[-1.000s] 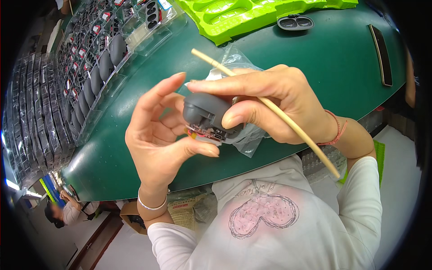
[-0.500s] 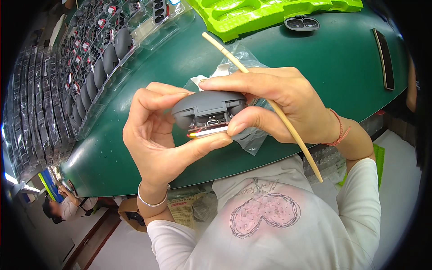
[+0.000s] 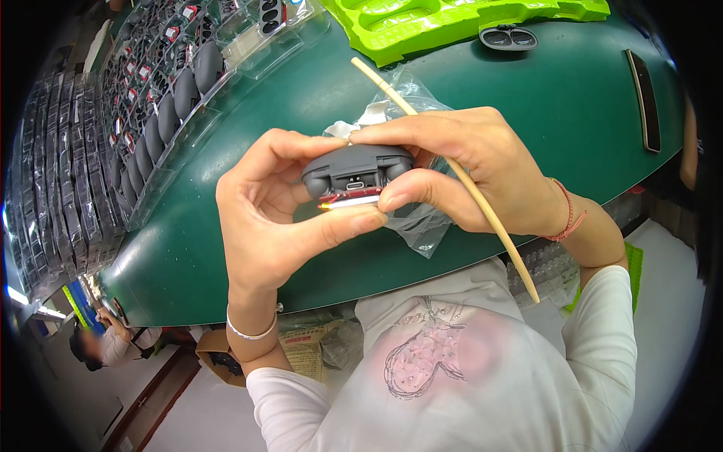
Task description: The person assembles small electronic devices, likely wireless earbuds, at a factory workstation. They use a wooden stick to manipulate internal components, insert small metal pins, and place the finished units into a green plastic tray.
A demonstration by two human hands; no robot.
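Note:
Between my two hands is a dark grey earbud charging case [image 3: 360, 167], its inner parts exposed underneath. A charging port faces me, with a red circuit board and a silvery battery below it. My left hand [image 3: 263, 203] grips the case's left side, fingers on top and thumb under the battery. My right hand [image 3: 467, 166] pinches the right side, forefinger on top and thumb at the lower corner. A thin bamboo stick [image 3: 482, 202] is also held in my right hand, running slantwise past the thumb. Beneath the hands lies a clear plastic bag [image 3: 425, 233].
Clear trays [image 3: 260, 53] at the upper left hold several grey shells and small parts. Stacked black trays [image 3: 64, 181] stand far left. A lime-green moulded tray [image 3: 376, 38], an open earbud case insert [image 3: 508, 39] and a phone [image 3: 642, 102] lie on the green table [image 3: 557, 105]. Another person [image 3: 113, 343] sits lower left.
The case has shifted slightly right and tilted, its underside drawing closer to the shell. My left hand has moved right and up with it; the stick has moved only slightly.

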